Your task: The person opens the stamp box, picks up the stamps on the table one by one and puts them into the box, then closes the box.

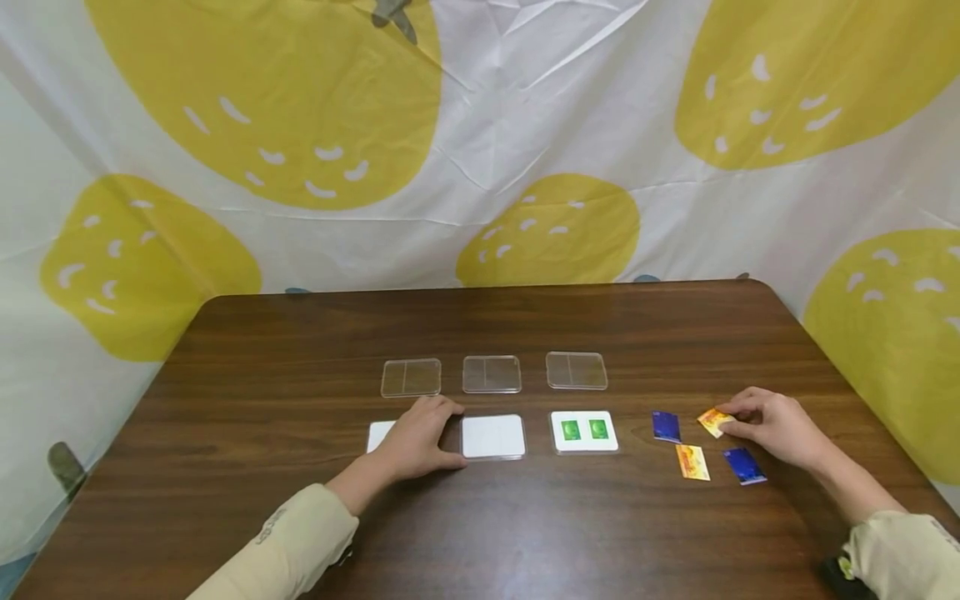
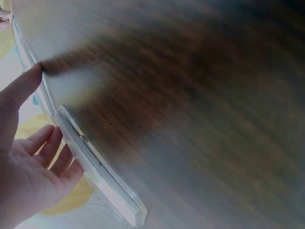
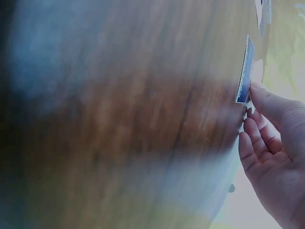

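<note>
Between thumb and fingertips, my right hand (image 1: 780,425) pinches a small orange-and-yellow card (image 1: 714,421) at the right of the table. Beside it lie another orange-and-yellow card (image 1: 692,462) and two blue cards (image 1: 666,426) (image 1: 745,466); one blue card (image 3: 245,71) shows in the right wrist view. My left hand (image 1: 412,442) rests over the left white-backed case (image 1: 379,435), partly hiding it. Its thumb and index finger are spread at the left corners of the middle white-backed case (image 1: 492,437). A third case (image 1: 584,432) carries two green pictures side by side.
Three transparent covers (image 1: 411,377) (image 1: 491,374) (image 1: 576,371) lie in a row behind the cases, each with a line across it. Everything lies on a dark wooden table (image 1: 525,533). A white cloth with yellow fruit shapes (image 1: 547,225) hangs behind the table.
</note>
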A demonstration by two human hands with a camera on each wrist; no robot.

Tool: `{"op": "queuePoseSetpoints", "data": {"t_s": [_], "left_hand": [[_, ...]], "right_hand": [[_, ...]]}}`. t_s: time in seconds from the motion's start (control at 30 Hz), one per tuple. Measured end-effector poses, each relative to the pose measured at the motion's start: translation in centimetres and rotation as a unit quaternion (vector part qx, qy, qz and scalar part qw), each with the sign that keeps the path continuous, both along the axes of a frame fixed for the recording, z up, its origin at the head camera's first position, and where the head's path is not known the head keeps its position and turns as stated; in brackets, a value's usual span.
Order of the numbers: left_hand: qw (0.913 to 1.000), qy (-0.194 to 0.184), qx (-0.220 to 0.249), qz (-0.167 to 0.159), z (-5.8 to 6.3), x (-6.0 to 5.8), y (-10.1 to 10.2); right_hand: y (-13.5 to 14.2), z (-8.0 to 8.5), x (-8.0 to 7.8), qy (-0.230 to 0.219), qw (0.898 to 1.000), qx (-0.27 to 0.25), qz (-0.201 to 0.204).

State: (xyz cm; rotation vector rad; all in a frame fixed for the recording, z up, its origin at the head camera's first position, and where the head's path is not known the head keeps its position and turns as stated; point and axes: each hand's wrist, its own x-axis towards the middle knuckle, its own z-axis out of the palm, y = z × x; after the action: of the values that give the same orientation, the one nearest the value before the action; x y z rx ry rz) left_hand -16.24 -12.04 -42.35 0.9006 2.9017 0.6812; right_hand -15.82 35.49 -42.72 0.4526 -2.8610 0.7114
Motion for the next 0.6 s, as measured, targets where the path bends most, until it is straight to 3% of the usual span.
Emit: {"op": "queuePoseSetpoints", "data": {"t_s": [0.3,0.6], "left_hand": [[1.0000,-0.004,-0.001,0.001,0.02,0.01,-0.03],[1.0000,-0.005,0.000,-0.001,0.16,-0.03,0.01]], "right_hand": [[0.04,-0.41,0.05,0.018,1.000,-0.017,0.014],[0.23,0.26,-0.10,-0.079,0.995,-0.053,-0.011]]}}
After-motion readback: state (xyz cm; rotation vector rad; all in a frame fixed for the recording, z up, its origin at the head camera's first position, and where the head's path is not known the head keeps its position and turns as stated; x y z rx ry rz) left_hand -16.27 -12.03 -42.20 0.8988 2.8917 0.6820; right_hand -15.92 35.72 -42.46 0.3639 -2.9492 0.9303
